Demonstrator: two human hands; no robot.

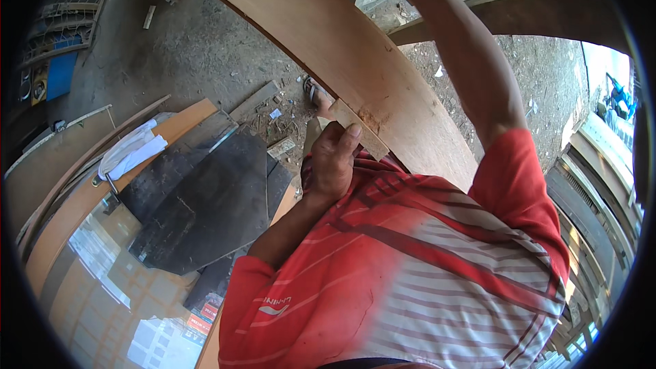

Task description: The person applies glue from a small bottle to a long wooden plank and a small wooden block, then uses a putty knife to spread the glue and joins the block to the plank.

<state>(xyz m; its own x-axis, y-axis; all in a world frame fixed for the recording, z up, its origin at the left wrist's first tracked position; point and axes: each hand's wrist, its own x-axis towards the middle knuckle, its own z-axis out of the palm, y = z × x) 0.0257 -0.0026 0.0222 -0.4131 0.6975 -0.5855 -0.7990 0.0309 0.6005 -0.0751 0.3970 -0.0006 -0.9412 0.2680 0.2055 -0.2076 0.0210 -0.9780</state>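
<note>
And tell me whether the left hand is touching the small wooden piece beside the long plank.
Touching: the head view shows the left hand gripping the small wooden piece, its thumb against the wood.

A white cloth [137, 149] lies near a dark panel [212, 198].

A: The left hand [333, 167] is held close before the body, and it is drawn tight!
B: How is the grip made?
A: The fingers [329, 134] are curled in, partly hidden, and the thumb [351, 137] is laid forward along the right side.
B: And behind it?
A: The left wrist [322, 197] is held nearly in line, the left forearm [290, 224] slanted up to the right.
B: Over to the right arm [471, 61]!
A: It is stretched far out, angled up and leftward; the right hand is cut off by the upper edge.
</note>
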